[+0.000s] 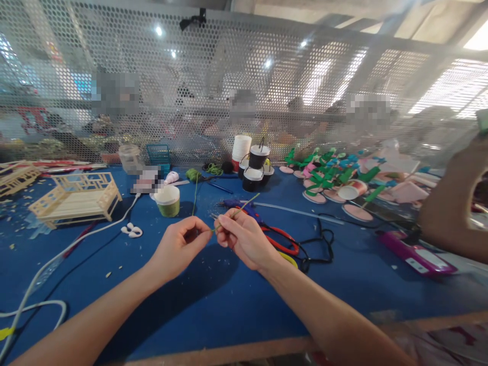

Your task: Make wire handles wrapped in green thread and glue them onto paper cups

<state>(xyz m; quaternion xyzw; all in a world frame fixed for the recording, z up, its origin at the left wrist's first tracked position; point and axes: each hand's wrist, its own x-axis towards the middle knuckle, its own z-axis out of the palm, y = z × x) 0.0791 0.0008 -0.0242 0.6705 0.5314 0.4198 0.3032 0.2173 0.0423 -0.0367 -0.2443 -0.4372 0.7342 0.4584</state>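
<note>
My left hand (182,245) and my right hand (244,238) meet above the blue table (213,295). Both pinch a thin green stick (244,206) that slants up and to the right from my fingertips. A green thread (195,195) runs from my left fingers back to a green spool (192,174). Red-handled scissors (280,240) lie just under my right hand.
A small wooden bench model (76,198) stands at the left. Black cups (256,168), white cups, a green-rimmed cup (168,199), green ribbon flowers (324,173), cables and a pink tool (415,252) lie around. Another person's arm (453,203) reaches in at the right. Perforated mesh screens the back.
</note>
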